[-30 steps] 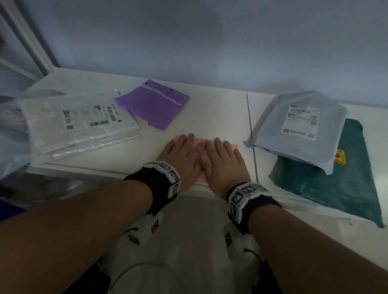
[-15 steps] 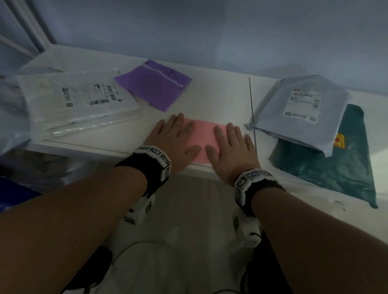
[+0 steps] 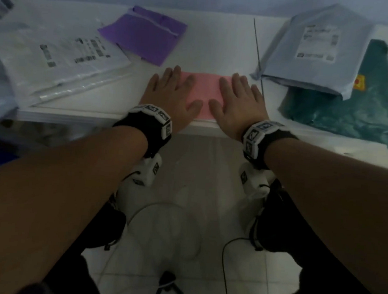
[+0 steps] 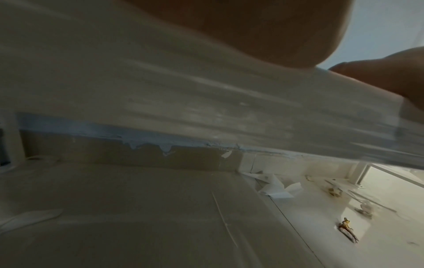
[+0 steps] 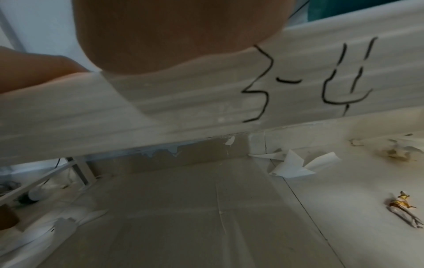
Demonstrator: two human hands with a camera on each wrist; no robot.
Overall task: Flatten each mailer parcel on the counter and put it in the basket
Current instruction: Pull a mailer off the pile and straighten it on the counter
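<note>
Head view: a pink mailer (image 3: 202, 94) is pressed flat against the white counter (image 3: 218, 54) at its near edge by both hands. The left hand (image 3: 171, 97) is laid palm-down over the mailer's left part, the right hand (image 3: 238, 104) over its right part; on both, the fingers are stretched out and spread, nothing being grasped, and the thumbs point toward each other without touching. Just beyond the left hand a purple mailer (image 3: 143, 34) is seen, and farther to that hand's left a white mailer with a printed label (image 3: 57, 52). To the right of the right hand a grey mailer with a shipping label (image 3: 310, 47) is stacked partly over a dark green mailer (image 3: 351, 112). No basket can be made out. In the wrist views only the heel of each palm (image 4: 252, 30) (image 5: 179, 32) is shown, resting on the counter's front edge (image 5: 206, 101), where "3-4" (image 5: 305, 79) is handwritten in black.
</note>
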